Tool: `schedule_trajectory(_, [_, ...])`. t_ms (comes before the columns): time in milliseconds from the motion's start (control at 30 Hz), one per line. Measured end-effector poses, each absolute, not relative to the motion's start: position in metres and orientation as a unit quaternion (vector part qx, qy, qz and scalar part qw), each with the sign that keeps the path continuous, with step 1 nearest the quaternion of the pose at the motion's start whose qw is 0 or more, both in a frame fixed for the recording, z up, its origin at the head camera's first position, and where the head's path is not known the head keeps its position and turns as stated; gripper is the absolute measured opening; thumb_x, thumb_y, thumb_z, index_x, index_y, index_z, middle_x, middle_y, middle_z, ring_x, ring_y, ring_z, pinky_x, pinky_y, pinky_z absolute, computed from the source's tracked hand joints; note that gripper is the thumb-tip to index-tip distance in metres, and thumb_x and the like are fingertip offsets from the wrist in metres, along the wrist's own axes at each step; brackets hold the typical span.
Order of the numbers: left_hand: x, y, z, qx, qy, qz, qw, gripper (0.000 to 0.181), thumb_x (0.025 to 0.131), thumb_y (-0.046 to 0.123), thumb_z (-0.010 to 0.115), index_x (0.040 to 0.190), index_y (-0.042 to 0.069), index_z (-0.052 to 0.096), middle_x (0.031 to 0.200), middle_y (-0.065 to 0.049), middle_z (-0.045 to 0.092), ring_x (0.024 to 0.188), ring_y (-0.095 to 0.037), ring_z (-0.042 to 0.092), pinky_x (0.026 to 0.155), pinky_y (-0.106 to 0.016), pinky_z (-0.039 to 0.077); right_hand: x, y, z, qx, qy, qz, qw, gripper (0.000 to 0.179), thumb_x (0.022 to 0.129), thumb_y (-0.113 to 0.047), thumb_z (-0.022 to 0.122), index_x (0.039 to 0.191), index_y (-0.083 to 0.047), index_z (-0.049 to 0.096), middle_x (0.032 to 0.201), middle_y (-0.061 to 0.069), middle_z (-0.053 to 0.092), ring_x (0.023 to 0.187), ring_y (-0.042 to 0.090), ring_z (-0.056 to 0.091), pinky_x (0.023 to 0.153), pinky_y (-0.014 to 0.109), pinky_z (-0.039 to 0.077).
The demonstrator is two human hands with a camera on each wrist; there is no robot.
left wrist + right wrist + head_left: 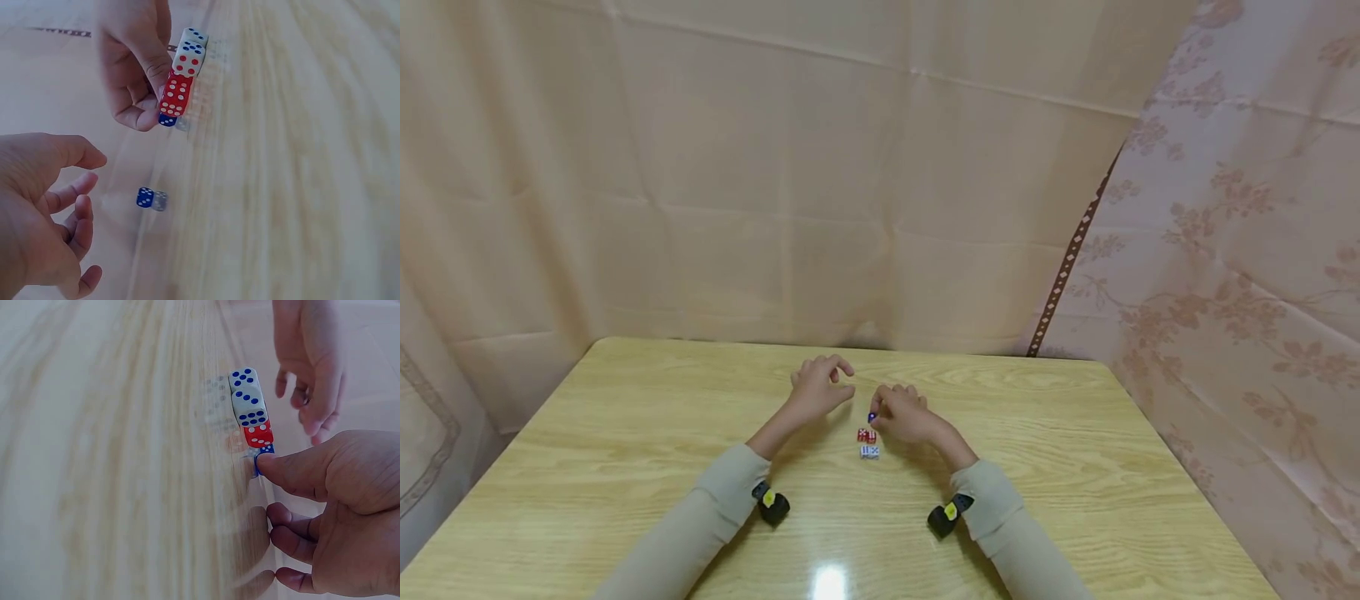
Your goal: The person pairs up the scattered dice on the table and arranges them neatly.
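My right hand (904, 414) pinches a small blue die (872, 417) between thumb and index finger, right by the red dice (867, 436). In the right wrist view the thumb covers part of this blue die (265, 452). Nearer to me, two white dice (869, 452) sit side by side against the reds. My left hand (822, 387) hovers left of the row with fingers loosely bent and nothing in them. In the left wrist view another blue die (145, 197) lies by itself on the table, a little off that hand's fingertips.
The dice are on a glossy wood-grain table (662, 417) that mirrors them. A beige curtain (775, 208) hangs behind its far edge, and a flowered curtain (1240, 292) on the right. Each wrist wears a black camera on a strap.
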State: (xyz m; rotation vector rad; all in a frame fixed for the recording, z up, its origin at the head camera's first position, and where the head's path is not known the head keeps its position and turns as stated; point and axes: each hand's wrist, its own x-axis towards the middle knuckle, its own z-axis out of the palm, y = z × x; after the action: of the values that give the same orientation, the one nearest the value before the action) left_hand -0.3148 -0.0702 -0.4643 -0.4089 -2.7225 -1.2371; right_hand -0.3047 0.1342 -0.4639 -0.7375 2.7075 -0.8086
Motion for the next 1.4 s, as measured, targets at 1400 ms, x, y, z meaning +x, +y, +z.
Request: schedule_trajectory(1400, [-0.329,-0.073,-0.484,-0.048,-0.922,-0.385,0.003,0.015,0.085,0.024,0.075,0.095,0.014,0.068,0.085,-0.003,0.057,0.088,-0.025,0.048,0.086,-0.046,0.026,-0.303,0.133,-0.461,-0.242,0.929,-0.258,0.106,0.011,0.097,-0.015,0.067,0.1,-0.014,0.057,0.09,0.004,0.047,0.09,0.024,0.034,0.079,0.04,0.02])
